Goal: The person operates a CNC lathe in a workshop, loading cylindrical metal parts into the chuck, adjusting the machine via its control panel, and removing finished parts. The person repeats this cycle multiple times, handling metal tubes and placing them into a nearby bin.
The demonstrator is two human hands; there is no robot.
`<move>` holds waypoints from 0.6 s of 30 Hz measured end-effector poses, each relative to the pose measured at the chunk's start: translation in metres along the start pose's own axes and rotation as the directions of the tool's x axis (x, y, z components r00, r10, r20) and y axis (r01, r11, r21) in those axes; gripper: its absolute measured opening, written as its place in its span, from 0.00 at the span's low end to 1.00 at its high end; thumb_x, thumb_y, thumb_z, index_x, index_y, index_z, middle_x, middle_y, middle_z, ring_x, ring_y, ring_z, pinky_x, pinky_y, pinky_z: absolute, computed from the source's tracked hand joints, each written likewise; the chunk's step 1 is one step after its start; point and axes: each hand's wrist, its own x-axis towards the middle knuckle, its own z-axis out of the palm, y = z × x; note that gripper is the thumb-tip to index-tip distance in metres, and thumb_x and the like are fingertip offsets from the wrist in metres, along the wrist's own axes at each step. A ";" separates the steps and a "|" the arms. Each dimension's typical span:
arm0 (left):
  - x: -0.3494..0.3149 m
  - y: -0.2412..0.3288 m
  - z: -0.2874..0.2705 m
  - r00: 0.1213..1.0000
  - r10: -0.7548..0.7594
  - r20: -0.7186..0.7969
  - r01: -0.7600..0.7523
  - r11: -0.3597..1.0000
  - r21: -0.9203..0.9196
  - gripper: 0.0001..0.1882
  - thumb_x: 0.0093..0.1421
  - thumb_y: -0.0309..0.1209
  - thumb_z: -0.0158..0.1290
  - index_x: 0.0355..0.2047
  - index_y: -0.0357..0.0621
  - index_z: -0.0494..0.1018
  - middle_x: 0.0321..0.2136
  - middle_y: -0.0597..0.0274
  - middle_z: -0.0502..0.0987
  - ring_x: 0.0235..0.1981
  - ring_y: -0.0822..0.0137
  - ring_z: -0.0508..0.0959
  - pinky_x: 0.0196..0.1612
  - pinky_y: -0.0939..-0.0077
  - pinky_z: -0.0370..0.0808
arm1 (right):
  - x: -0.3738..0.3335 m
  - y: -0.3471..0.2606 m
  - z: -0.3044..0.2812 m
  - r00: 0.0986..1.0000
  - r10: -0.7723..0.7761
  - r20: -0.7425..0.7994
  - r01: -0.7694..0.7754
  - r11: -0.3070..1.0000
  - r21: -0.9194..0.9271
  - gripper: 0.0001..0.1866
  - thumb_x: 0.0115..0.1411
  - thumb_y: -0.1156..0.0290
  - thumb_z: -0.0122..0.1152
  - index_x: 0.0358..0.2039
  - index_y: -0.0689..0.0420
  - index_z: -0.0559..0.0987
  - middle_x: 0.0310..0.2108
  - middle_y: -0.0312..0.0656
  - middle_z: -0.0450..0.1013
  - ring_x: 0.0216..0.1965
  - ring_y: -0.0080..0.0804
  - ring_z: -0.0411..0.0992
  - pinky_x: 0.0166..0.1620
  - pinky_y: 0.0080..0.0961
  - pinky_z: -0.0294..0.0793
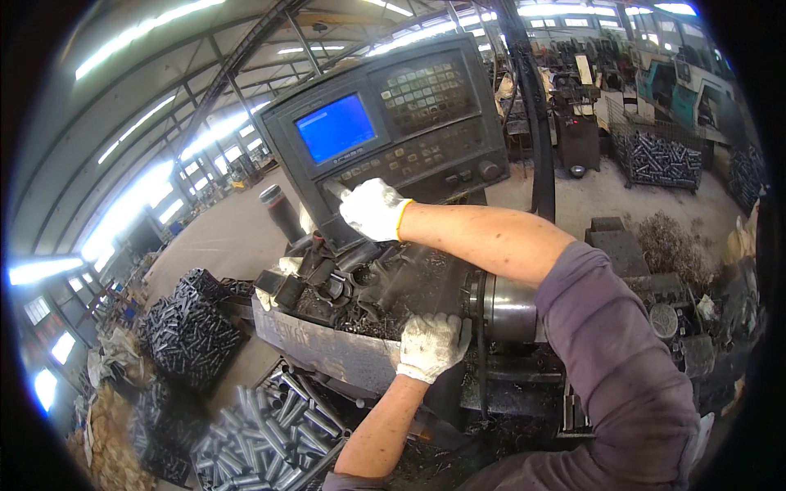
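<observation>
**Q:** The grey-purple fabric sleeve (610, 360) lies nearest the camera; why does it extend across the machine?

**A:** It brings the right hand (375, 210), in a white knitted glove with a yellow cuff edge, to the dark grey, box-shaped control panel (397, 135). The panel stands at upper centre with its blue rectangular screen (336, 128) facing the camera, presumably so that display and keys can be read and reached from one position.

**Q:** State of the right hand?

**A:** Fingers folded, at the panel's lower-left area. Key contact or a grasp cannot be told.

**Q:** And the left hand (434, 344)?

**A:** It wears a soiled white knitted glove, back upward, fingers curled, near the silver metal cylinder (509, 308). The placement may steady the body during the reach. The palm side is hidden; whether it grasps anything cannot be told.

**Q:** Where are the loose parts?

**A:** Shiny grey metal tubes (266, 430) lie heaped at lower left, probably placed there for access from the left side.
</observation>
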 end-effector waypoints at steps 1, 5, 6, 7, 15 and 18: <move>0.000 0.000 0.000 1.000 0.004 -0.018 -0.004 1.000 0.001 0.15 0.57 0.40 0.66 0.18 0.52 0.75 0.16 0.60 0.75 0.19 0.54 0.77 0.27 0.54 0.72 | -0.006 0.005 -0.006 0.999 -0.005 -0.038 0.005 1.000 -0.001 0.10 0.59 0.68 0.60 0.34 0.59 0.86 0.40 0.58 0.83 0.31 0.49 0.85 0.34 0.44 0.83; -0.001 0.000 0.001 1.000 -0.001 -0.029 0.001 1.000 0.003 0.14 0.57 0.40 0.66 0.19 0.53 0.75 0.16 0.61 0.75 0.19 0.54 0.77 0.26 0.54 0.72 | -0.031 0.050 -0.040 0.960 0.104 -0.258 -0.090 0.994 0.068 0.09 0.55 0.70 0.59 0.34 0.57 0.83 0.45 0.58 0.80 0.32 0.51 0.84 0.33 0.47 0.84; -0.001 0.000 0.001 1.000 -0.001 -0.030 0.001 1.000 -0.008 0.14 0.57 0.40 0.66 0.19 0.53 0.75 0.16 0.61 0.75 0.19 0.54 0.77 0.26 0.54 0.72 | -0.031 0.064 -0.047 0.945 0.166 -0.281 -0.167 0.986 0.021 0.08 0.55 0.70 0.59 0.34 0.57 0.82 0.42 0.57 0.81 0.32 0.51 0.84 0.33 0.47 0.83; -0.001 0.000 0.001 1.000 -0.002 -0.028 0.002 1.000 -0.015 0.14 0.56 0.40 0.67 0.19 0.53 0.75 0.16 0.61 0.75 0.19 0.54 0.78 0.26 0.54 0.72 | -0.030 0.078 -0.054 0.929 0.235 -0.285 -0.252 0.968 -0.021 0.08 0.55 0.69 0.59 0.34 0.57 0.81 0.40 0.57 0.81 0.31 0.51 0.83 0.32 0.47 0.83; 0.002 0.001 -0.002 0.999 0.003 -0.054 -0.005 0.999 -0.033 0.15 0.55 0.37 0.68 0.18 0.54 0.73 0.16 0.62 0.74 0.19 0.55 0.77 0.26 0.55 0.73 | -0.010 0.128 -0.065 0.932 0.207 -0.297 -0.237 0.969 -0.065 0.08 0.55 0.67 0.64 0.33 0.56 0.84 0.33 0.54 0.82 0.34 0.54 0.84 0.35 0.49 0.82; 0.002 0.001 -0.002 0.998 -0.002 -0.068 0.000 0.999 -0.032 0.15 0.54 0.37 0.68 0.18 0.55 0.72 0.15 0.63 0.72 0.18 0.56 0.76 0.26 0.56 0.72 | -0.004 0.132 -0.066 0.944 0.202 -0.260 -0.239 0.964 -0.120 0.08 0.57 0.67 0.63 0.34 0.56 0.84 0.36 0.55 0.82 0.35 0.54 0.84 0.36 0.48 0.82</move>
